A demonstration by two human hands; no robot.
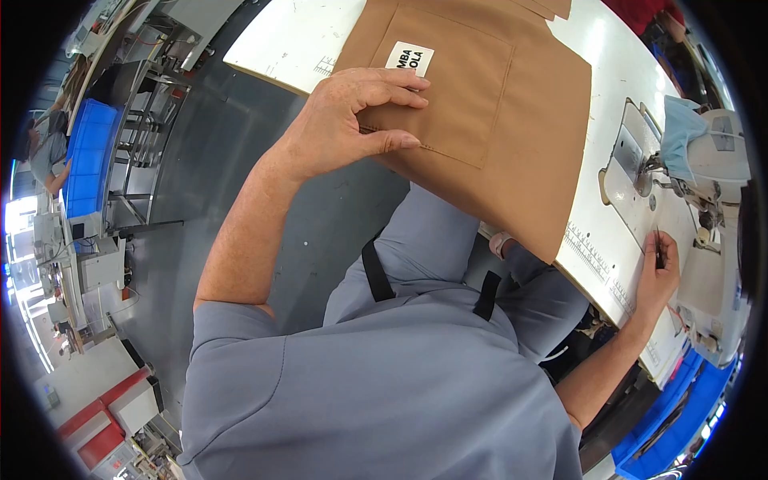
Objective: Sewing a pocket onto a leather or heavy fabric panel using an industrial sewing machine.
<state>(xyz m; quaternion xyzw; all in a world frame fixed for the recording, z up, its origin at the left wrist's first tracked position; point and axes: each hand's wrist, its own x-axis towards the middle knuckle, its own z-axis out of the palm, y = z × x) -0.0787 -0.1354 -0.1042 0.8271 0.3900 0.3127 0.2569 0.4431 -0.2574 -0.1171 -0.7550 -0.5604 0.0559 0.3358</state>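
Observation:
My left hand [352,120] rests on the brown fabric piece [544,152], its fingers curved and apart beside a white printed label [410,56] on the stitched square pocket. The thumb lies along the pocket's seam. The fabric lies on the white sewing table [592,264] and hangs over its near edge above my lap. At the right edge of the table, my right hand [658,272] is closed on a thin, dark metal tool [659,248], too small to name exactly, below the sewing machine [712,160], which has a light-blue cloth [678,128] draped on it.
Blue bins [92,156] on a metal rack stand at the left beside a co-worker [50,152]. A person in red [652,16] is at the top right. More blue bins [664,424] sit below the table at lower right. A red-and-white unit [104,400] stands at lower left.

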